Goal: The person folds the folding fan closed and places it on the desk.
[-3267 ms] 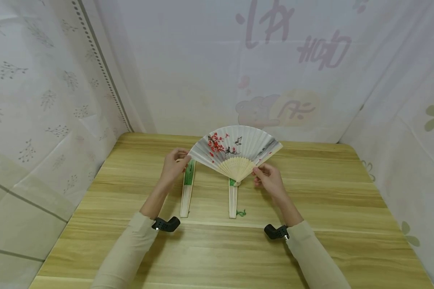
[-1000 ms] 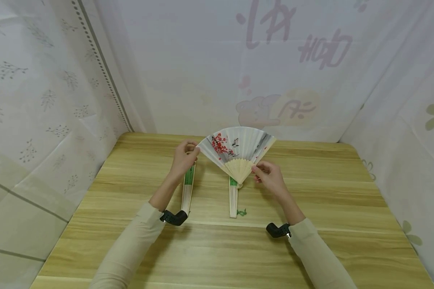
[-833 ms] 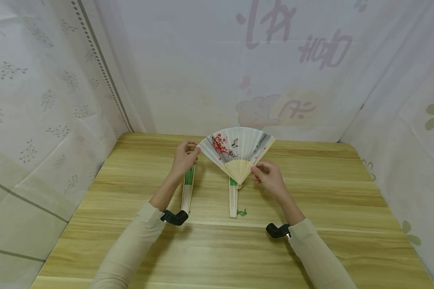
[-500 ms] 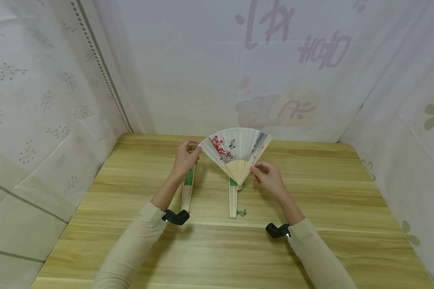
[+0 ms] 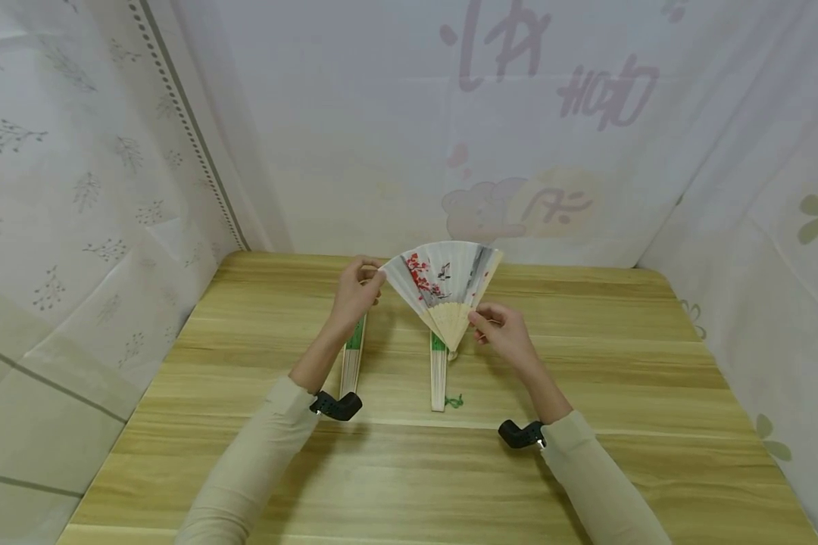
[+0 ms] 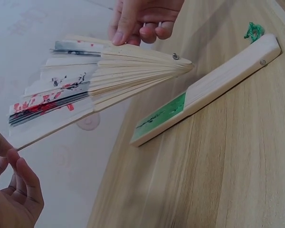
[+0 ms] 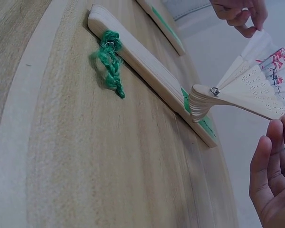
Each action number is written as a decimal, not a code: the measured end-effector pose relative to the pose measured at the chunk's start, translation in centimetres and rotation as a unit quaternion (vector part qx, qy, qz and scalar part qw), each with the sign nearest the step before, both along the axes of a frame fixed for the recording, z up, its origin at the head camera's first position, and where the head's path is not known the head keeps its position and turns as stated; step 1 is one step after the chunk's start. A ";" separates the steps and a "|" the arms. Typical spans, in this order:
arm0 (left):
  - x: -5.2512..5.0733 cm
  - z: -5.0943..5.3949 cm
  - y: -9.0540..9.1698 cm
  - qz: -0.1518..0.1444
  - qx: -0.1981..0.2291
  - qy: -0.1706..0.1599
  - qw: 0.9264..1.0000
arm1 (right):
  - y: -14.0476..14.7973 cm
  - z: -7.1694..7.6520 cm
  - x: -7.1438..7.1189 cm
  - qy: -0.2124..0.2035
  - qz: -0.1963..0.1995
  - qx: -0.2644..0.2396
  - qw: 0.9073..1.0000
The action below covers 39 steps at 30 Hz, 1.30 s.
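A partly spread white folding fan [image 5: 450, 276] with red blossoms, birds and pale pierced ribs is held up above the table. My left hand [image 5: 356, 291] pinches the upper left corner of its leaf between thumb and fingertips. With thumb and fingers my right hand [image 5: 503, 331] grips the right outer rib, above the pivot. In the left wrist view the pleats of the fan [image 6: 61, 88] bunch unevenly, and the metal pivot shows. Below the fan's tip lies a closed folding fan [image 5: 438, 378] with a green leaf; its upper end is hidden in the head view.
Another closed green fan [image 5: 352, 363] lies to the left, partly behind the left hand and wrist camera. A green tassel [image 7: 110, 64] hangs from the middle closed fan onto the wooden table [image 5: 409, 477]. Patterned curtains [image 5: 354, 136] enclose the table's back and sides.
The white fan has narrowed from a wide spread. My left hand has moved right and slightly up with its corner, while my right hand has shifted only a little left.
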<state>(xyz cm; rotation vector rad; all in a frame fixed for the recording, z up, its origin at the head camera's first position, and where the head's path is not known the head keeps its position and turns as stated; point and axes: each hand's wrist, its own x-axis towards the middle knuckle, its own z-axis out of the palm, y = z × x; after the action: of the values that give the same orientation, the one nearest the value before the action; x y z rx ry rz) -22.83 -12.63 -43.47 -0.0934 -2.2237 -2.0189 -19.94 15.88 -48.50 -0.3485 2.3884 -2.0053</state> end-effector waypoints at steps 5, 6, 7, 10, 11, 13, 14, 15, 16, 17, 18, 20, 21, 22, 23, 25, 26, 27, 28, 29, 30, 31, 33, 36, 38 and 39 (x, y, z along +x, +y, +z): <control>0.0 -0.1 0.2 -0.006 0.006 0.002 1.000 | -0.1 -0.1 0.1 0.011 0.004 0.001 1.000; 0.0 -0.1 0.3 -0.007 0.007 0.003 1.000 | -0.1 -0.2 0.1 0.011 0.003 0.001 1.000; 0.0 -0.1 0.3 -0.008 0.007 0.005 1.000 | -0.1 -0.2 0.2 0.011 0.002 0.001 1.000; 0.1 0.0 0.4 -0.011 0.003 0.010 1.000 | -0.2 -0.1 0.3 0.006 0.003 -0.001 1.000; 0.1 0.0 0.5 -0.012 0.002 0.011 1.000 | -0.3 -0.1 0.3 0.004 0.002 -0.002 1.000; 0.0 0.1 0.6 -0.013 0.001 0.013 1.000 | -0.3 0.0 0.3 0.000 0.003 -0.003 1.000; 0.0 0.1 0.7 -0.013 0.000 0.015 1.000 | -0.4 0.0 0.3 -0.001 0.004 -0.002 1.000; 0.0 0.1 0.8 -0.014 0.000 0.016 1.000 | -0.4 0.0 0.3 -0.003 0.004 -0.002 1.000; 0.0 0.2 0.9 -0.014 0.000 0.017 1.000 | -0.5 0.0 0.3 -0.004 0.004 -0.002 1.000; -0.1 0.2 0.9 -0.014 -0.001 0.018 1.000 | -0.5 0.1 0.3 -0.004 0.005 -0.001 1.000; -0.1 0.3 1.0 -0.014 -0.002 0.019 1.000 | -0.5 0.0 0.3 -0.005 0.006 0.000 1.000; -0.1 0.3 1.1 -0.014 -0.004 0.020 1.000 | -0.5 0.1 0.2 -0.006 0.008 0.001 1.000; -0.1 0.3 1.1 -0.014 -0.004 0.020 1.000 | -0.5 0.1 0.2 -0.006 0.009 0.001 1.000; 0.0 0.4 1.1 -0.013 -0.005 0.020 1.000 | -0.5 0.1 0.2 -0.007 0.011 0.001 1.000; -0.1 0.4 1.2 -0.013 -0.005 0.019 1.000 | -0.5 0.1 0.2 -0.009 0.012 0.001 1.000; -0.1 0.4 1.2 -0.012 -0.004 0.019 1.000 | -0.5 0.1 0.1 -0.011 0.015 -0.002 1.000; -0.1 0.5 1.2 -0.012 -0.004 0.019 1.000 | -0.5 0.2 0.1 -0.012 0.017 -0.001 1.000; -0.1 0.5 1.3 -0.012 -0.003 0.019 1.000 | -0.6 0.3 0.2 -0.014 0.018 -0.001 1.000; -0.1 0.5 1.3 -0.013 0.000 0.019 1.000 | -0.7 0.7 0.3 -0.015 0.018 0.001 1.000; -0.1 0.5 1.3 -0.014 0.003 0.020 1.000 | -0.8 1.2 0.6 -0.015 0.018 0.003 1.000; -0.1 0.5 1.3 -0.013 0.004 0.020 1.000 | -1.0 1.7 0.9 -0.016 0.018 0.004 1.000; -0.1 0.5 1.4 -0.013 0.006 0.020 1.000 | -1.1 2.1 1.1 -0.014 0.018 0.005 1.000; -0.1 0.6 1.5 -0.014 0.008 0.021 1.000 | -1.4 2.9 1.6 -0.014 0.017 0.007 1.000; -0.1 0.5 1.5 -0.015 0.005 0.023 1.000 | -1.3 2.2 1.1 -0.019 0.013 0.004 1.000; -0.1 0.5 1.6 -0.017 0.004 0.023 1.000 | -1.1 1.2 0.6 -0.022 0.011 0.001 1.000; -0.1 0.5 1.6 -0.017 0.005 0.022 1.000 | -1.1 0.8 0.4 -0.021 0.011 0.000 1.000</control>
<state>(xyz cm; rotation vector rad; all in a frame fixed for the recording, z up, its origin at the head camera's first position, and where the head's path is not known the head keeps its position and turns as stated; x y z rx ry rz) -22.98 -11.03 -42.95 -0.1754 -2.2002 -2.0250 -19.57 14.83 -47.72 -0.3262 2.3491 -1.9840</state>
